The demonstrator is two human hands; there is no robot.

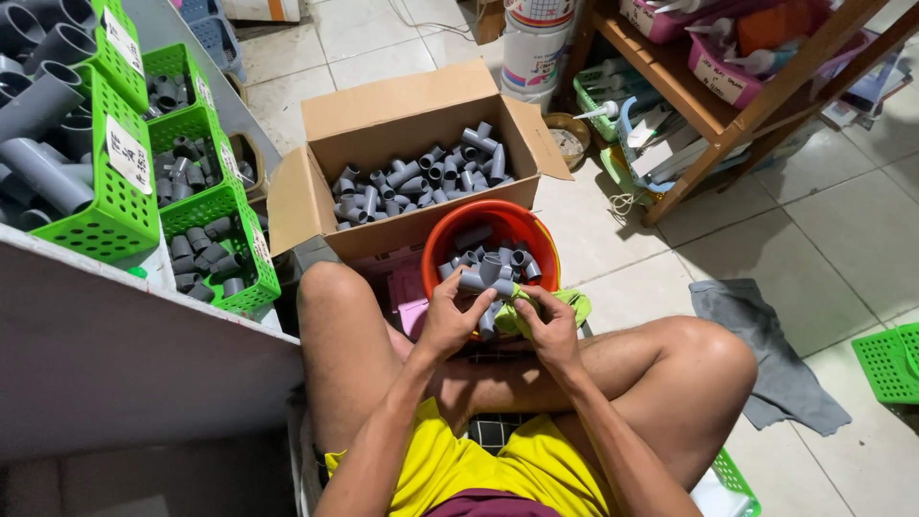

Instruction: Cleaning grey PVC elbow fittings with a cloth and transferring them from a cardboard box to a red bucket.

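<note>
I sit cross-legged on the floor with both hands raised over an orange bucket (pixel 450 237) that holds several grey pipe fittings. My left hand (pixel 447 316) grips a grey tee pipe fitting (pixel 483 278) at the bucket's near rim. My right hand (pixel 548 324) holds a green cloth (pixel 517 311) pressed against that fitting. Behind the bucket stands an open cardboard box (pixel 407 105) with many more grey fittings inside.
Green baskets (pixel 206 206) of grey fittings and larger pipes line a shelf at left. A wooden rack (pixel 713 115) with pink and green bins stands at right. A grey rag (pixel 766 345) and another green basket (pixel 885 362) lie on the tiled floor.
</note>
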